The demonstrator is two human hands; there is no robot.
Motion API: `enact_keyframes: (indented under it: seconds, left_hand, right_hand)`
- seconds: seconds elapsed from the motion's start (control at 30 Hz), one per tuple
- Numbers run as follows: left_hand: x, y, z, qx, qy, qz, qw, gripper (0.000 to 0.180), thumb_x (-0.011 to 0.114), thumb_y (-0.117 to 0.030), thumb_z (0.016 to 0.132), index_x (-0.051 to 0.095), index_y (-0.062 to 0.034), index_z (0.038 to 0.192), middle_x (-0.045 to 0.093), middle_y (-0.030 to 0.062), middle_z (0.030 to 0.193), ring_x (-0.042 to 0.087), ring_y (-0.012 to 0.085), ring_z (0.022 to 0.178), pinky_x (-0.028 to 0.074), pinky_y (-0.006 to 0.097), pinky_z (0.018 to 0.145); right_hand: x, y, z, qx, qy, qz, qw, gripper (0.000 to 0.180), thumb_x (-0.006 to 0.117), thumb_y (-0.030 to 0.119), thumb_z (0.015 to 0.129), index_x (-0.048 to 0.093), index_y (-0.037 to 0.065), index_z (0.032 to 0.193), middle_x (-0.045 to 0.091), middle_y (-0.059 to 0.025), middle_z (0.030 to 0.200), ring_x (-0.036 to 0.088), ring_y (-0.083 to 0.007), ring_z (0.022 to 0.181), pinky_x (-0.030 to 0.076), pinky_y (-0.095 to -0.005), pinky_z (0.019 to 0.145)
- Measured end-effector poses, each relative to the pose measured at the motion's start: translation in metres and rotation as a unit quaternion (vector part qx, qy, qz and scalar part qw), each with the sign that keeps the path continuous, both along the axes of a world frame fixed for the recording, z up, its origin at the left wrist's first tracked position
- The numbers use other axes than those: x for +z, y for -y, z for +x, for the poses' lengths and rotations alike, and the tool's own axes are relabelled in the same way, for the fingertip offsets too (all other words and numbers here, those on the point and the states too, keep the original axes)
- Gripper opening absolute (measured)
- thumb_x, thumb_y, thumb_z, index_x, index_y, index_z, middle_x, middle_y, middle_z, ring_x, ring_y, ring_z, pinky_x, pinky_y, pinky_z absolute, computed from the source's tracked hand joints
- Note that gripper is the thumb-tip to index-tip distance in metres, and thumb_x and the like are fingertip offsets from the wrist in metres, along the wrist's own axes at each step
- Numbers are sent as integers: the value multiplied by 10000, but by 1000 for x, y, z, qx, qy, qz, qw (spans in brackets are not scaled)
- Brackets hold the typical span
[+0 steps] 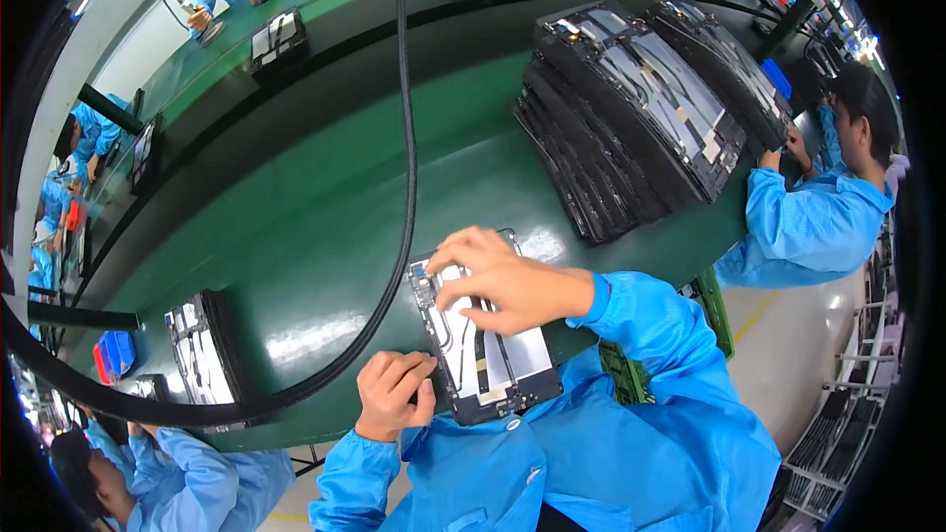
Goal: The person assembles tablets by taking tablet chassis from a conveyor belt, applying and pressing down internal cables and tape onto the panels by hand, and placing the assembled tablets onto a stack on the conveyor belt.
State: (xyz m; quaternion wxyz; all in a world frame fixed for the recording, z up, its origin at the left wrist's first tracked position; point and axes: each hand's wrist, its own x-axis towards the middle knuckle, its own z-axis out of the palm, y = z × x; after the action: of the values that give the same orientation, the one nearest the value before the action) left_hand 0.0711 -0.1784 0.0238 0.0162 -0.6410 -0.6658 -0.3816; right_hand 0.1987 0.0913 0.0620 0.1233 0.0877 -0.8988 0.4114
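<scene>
An opened tablet point(527, 353) lies on the green bench right in front of me, its inner side up, showing silver plates, dark cables and small boards. My right hand point(517, 288) reaches over its upper part. The fingers are bent and apart, with the fingertips at the upper left corner by the small boards, and nothing shows in them. Beside the tablet's left edge rests my left hand point(392, 396), its fingers curled in toward the thumb. Whatever those fingers hold, if anything, is hidden.
A tall stack of opened tablets point(631, 118) stands at the far right, with a second stack point(724, 69) beside it. More tablets point(202, 350) lie at the left. A thick black cable point(406, 138) hangs across the view. Co-workers in blue sit at right point(818, 207) and lower left point(187, 473).
</scene>
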Motion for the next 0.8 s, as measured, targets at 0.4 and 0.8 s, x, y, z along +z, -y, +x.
enact_keyframes:
  seconds: [0.4, 0.8]
  left_hand:
    - [-6, 13, -2, -83, -98, 6, 992, 324, 718, -170, 747, 827, -49, 1027, 775, 45, 1028, 658, 206, 791, 558, 358, 704]
    - [-11, 14, -7, -130, -109, 15, 985, 370, 689, -174, 726, 823, -57, 1050, 791, 94, 1079, 725, 237, 861, 578, 349, 681]
  right_hand:
    - [-23, 36, -23, 95, -25, 96, 990, 185, 863, 164, 810, 725, 109, 920, 578, -132, 1399, 446, -414, 1457, 303, -644, 1278]
    - [2, 41, -10, 101, -37, 250, 962, 179, 821, 152, 734, 781, 79, 892, 657, -100, 1290, 518, -334, 1427, 321, -568, 1311]
